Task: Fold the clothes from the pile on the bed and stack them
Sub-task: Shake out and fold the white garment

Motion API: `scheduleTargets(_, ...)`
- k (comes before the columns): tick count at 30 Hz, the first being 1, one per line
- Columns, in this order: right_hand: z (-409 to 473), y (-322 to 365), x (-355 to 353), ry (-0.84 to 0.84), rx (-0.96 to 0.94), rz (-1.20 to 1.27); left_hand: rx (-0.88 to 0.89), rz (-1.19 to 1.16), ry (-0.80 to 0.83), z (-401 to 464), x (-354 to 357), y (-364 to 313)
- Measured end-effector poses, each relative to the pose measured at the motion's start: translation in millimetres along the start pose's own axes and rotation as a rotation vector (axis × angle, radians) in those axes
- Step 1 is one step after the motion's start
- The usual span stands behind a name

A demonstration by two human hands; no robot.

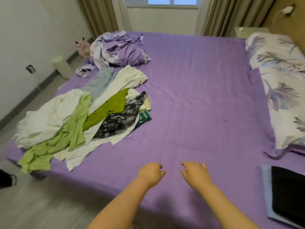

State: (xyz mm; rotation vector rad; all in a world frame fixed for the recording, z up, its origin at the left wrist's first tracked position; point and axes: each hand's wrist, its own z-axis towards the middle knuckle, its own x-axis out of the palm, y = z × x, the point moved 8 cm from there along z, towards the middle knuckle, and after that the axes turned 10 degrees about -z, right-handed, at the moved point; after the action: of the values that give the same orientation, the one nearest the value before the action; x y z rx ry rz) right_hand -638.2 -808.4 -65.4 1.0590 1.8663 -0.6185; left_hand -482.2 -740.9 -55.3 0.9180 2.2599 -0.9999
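Low in the middle of the frame, the left hand (151, 172) and the right hand (194, 172) reach forward side by side over the near part of the bed (198, 96), a small gap between them. Both are empty, with the fingers loosely curled downward and slightly spread; neither grips anything. Whether the fingertips touch the purple sheet cannot be told. The bare forearms run back toward the bottom edge of the frame.

The sheet around the hands is smooth, with a few creases running up the middle of the frame. To the left of centre lies the pile of clothes (79, 116), unfolded and well apart from both hands. In it, a white garment (47, 119) sits on the left side, a pale green garment (54, 146) trails toward the lower left edge of the bed, a brighter green piece (109, 108) lies in the middle, and a black-and-white patterned piece (120, 119) rests just to its right. A striped teal item (145, 115) peeks out at the right edge of the pile.

Above the pile, in the upper left, a crumpled purple and floral duvet (118, 50) is heaped. At the right edge of the frame lies a floral pillow (283, 90). In the lower right corner a dark laptop (288, 197) rests on the bed. Curtains (231, 15) and a window (172, 0) fill the top.
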Motion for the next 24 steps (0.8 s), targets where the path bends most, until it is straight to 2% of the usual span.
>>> scheduleTargets(6, -6.1, 143.8, -31.5, -0.059, -0.135, -0.041, -0.037, -0.062, -0.101, -66.4, -66.5, 117.6)
scheduleTargets(11, -11.0, 229.6, -49.9, -0.068, -0.200, -0.048, -0.108, -0.137, -0.150, -107.3, -96.2, 194.1)
scheduleTargets(16, -10.2, 291.5, -65.3, -0.083, -0.281, -0.081, -0.160, -0.232, -0.217, -131.8, -116.9, 241.3)
scheduleTargets(24, 21.7, 352.9, -91.5, -0.094, -0.389, -0.072, -0.265, -0.292, -0.277, -137.1, -156.4, 294.3)
